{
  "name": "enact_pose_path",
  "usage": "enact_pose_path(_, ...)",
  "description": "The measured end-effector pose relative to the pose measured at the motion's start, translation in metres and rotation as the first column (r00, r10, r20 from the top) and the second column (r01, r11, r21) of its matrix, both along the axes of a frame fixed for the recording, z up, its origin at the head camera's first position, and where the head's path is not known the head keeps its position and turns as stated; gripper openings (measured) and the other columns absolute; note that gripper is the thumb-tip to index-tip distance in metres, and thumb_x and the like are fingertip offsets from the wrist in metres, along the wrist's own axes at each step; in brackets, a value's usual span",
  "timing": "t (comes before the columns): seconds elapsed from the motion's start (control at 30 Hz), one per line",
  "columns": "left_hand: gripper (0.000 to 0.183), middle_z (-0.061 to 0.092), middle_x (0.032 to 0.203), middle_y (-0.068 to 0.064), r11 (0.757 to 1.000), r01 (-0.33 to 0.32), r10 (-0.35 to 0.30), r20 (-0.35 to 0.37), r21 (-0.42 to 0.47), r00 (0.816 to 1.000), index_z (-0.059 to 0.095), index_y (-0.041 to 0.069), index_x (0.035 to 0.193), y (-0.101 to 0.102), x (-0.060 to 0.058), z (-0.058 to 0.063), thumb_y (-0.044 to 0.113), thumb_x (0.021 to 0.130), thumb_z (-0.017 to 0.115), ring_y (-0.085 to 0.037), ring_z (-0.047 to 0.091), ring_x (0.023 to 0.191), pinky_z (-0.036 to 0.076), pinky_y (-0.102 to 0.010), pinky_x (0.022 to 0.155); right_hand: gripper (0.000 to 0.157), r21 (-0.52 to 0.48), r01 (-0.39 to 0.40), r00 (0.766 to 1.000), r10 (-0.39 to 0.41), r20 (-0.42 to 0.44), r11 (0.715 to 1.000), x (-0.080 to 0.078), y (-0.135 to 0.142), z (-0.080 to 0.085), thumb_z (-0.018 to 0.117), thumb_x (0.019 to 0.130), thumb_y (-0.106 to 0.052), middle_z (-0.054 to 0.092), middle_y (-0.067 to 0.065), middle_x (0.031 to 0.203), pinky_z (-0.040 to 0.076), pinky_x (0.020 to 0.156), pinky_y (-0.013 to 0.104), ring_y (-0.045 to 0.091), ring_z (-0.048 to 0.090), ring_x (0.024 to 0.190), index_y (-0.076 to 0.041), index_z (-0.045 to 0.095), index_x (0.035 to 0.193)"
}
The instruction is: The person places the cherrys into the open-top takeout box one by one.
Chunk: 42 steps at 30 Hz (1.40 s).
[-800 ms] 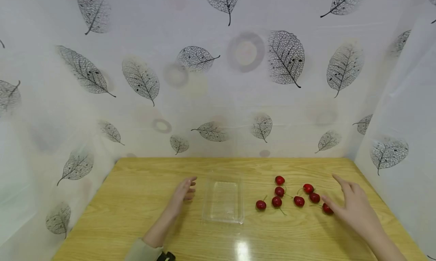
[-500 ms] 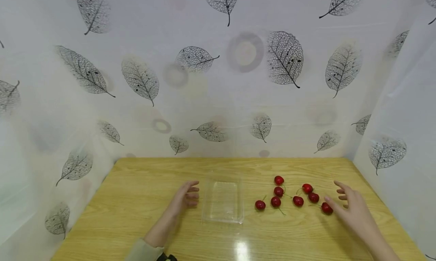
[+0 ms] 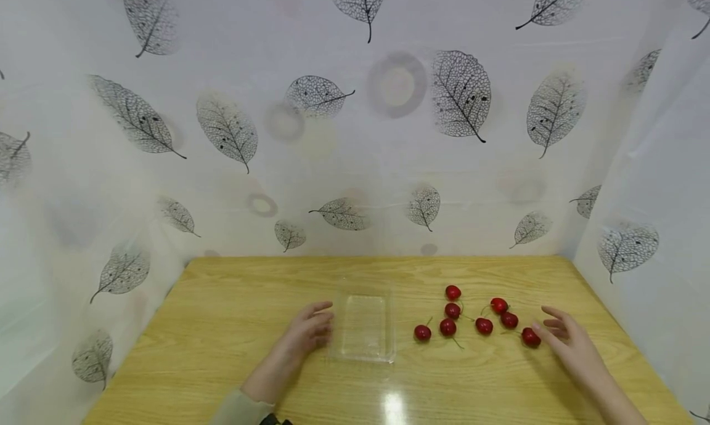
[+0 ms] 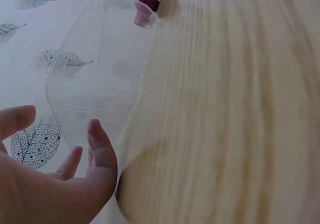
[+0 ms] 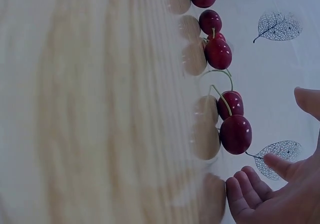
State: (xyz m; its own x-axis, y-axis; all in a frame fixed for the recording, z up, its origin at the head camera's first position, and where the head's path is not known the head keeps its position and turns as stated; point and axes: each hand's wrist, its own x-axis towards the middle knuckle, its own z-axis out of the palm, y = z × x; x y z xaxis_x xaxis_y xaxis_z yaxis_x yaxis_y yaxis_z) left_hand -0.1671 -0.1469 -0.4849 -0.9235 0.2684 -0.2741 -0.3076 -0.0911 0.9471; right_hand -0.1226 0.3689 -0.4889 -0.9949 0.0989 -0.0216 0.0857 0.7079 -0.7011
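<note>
A clear plastic box [image 3: 363, 326] stands on the wooden table. My left hand [image 3: 305, 334] is at its left side, fingers loosely bent; in the left wrist view the fingers [image 4: 102, 156] lie close to the box wall [image 4: 95, 83], though contact is hard to tell. Several dark red cherries with green stems lie right of the box, among them one at the left [image 3: 423, 333] and one at the far right [image 3: 530, 337]. Beside that last cherry is my right hand [image 3: 571, 345], thumb near it and fingers parted. In the right wrist view this hand [image 5: 280, 194] holds nothing, close to the nearest cherry [image 5: 236, 135].
The wooden tabletop [image 3: 222, 326] ends against a pale leaf-patterned sheet [image 3: 383, 166] at the back and sides. A light glare [image 3: 394, 406] shows near the front. A sleeve [image 3: 242, 408] and part of a dark wristband show at the left wrist.
My left hand has moved right, up to the box's side. My right hand has drawn its fingers in a little beside the far-right cherry. Box and cherries stay in place.
</note>
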Motion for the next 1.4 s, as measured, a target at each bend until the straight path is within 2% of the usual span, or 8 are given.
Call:
enact_pose_path(0.1,0.063,0.063,0.113,-0.001,1.0,0.008,-0.008,0.005,-0.003,1.0,0.033,-0.011,0.157,0.0,0.0,-0.003,0.01,0.103,0.059,-0.006,0.061,0.089,0.054,-0.023,0.078,0.074,-0.012,0.007,0.997,-0.006,0.074,1.0,-0.002,0.001,-0.001,0.055,0.11,-0.038,0.048,0.045,0.144,0.051,0.084,0.027,0.051,0.061,0.122,0.011,0.029,0.158)
enact_pose_path(0.2,0.064,0.061,0.119,-0.005,1.0,0.008,-0.008,0.008,0.001,1.0,0.034,-0.01,0.157,0.0,0.0,-0.004,0.007,0.101,0.06,-0.007,0.06,0.091,0.054,-0.022,0.078,0.075,-0.028,0.014,0.994,-0.011,0.105,1.0,-0.003,0.003,-0.003,0.059,0.109,-0.037,0.049,0.044,0.145,0.049,0.08,0.019,0.016,0.066,0.108,0.011,0.029,0.159)
enact_pose_path(0.3,0.063,0.06,0.12,-0.004,1.0,0.009,-0.01,0.009,0.015,1.0,0.035,-0.01,0.156,0.0,0.0,-0.005,0.004,0.1,0.061,-0.006,0.06,0.091,0.054,-0.022,0.077,0.077,-0.067,0.018,0.992,-0.01,0.123,0.998,-0.004,0.004,-0.004,0.065,0.107,-0.034,0.048,0.042,0.145,0.046,0.076,0.01,-0.016,0.048,0.097,0.01,0.028,0.159)
enact_pose_path(0.4,0.063,0.061,0.118,-0.002,1.0,0.015,-0.016,0.006,0.023,1.0,0.036,-0.008,0.157,-0.001,0.0,-0.006,0.002,0.1,0.061,-0.006,0.06,0.091,0.055,-0.022,0.077,0.078,-0.089,0.014,0.993,-0.003,0.119,0.996,-0.004,0.003,-0.005,0.069,0.105,-0.03,0.049,0.041,0.145,0.045,0.077,0.009,-0.025,0.04,0.091,0.009,0.029,0.159)
enact_pose_path(0.67,0.065,0.061,0.114,0.002,0.998,0.04,-0.04,0.01,0.044,0.999,0.035,-0.006,0.158,-0.002,0.001,-0.009,-0.003,0.099,0.06,-0.005,0.059,0.09,0.055,-0.02,0.077,0.073,-0.059,-0.001,0.999,0.005,0.054,0.998,-0.005,-0.002,-0.009,0.077,0.099,-0.023,0.057,0.036,0.136,0.047,0.077,0.011,-0.021,0.045,0.089,0.009,0.041,0.153)
enact_pose_path(0.83,0.064,0.061,0.115,0.001,0.997,0.052,-0.053,0.017,0.058,0.998,0.035,-0.007,0.158,-0.002,0.003,-0.008,-0.003,0.099,0.06,-0.005,0.06,0.091,0.056,-0.019,0.078,0.067,-0.041,0.004,0.998,-0.001,0.065,0.999,-0.006,-0.003,-0.011,0.077,0.099,-0.021,0.063,0.029,0.129,0.048,0.075,0.015,-0.016,0.048,0.086,0.009,0.045,0.15)
enact_pose_path(1.17,0.062,0.06,0.114,0.002,0.988,0.078,-0.084,0.039,0.136,0.996,0.037,-0.003,0.159,-0.002,0.005,-0.015,-0.004,0.102,0.059,-0.002,0.061,0.087,0.056,-0.017,0.078,0.056,-0.014,0.007,0.998,-0.006,0.059,1.0,-0.004,-0.004,-0.011,0.076,0.098,-0.013,0.066,0.028,0.127,0.047,0.074,0.015,-0.014,0.048,0.085,0.009,0.053,0.144)
enact_pose_path(1.4,0.061,0.061,0.11,0.003,0.972,0.108,-0.119,0.041,0.209,0.992,0.038,0.0,0.159,-0.004,0.007,-0.019,-0.005,0.101,0.059,0.0,0.062,0.082,0.056,-0.014,0.075,0.047,0.008,0.005,0.998,-0.006,0.056,1.0,-0.004,-0.003,-0.011,0.079,0.096,-0.015,0.073,0.014,0.117,0.048,0.074,0.016,-0.013,0.05,0.084,0.007,0.063,0.134)
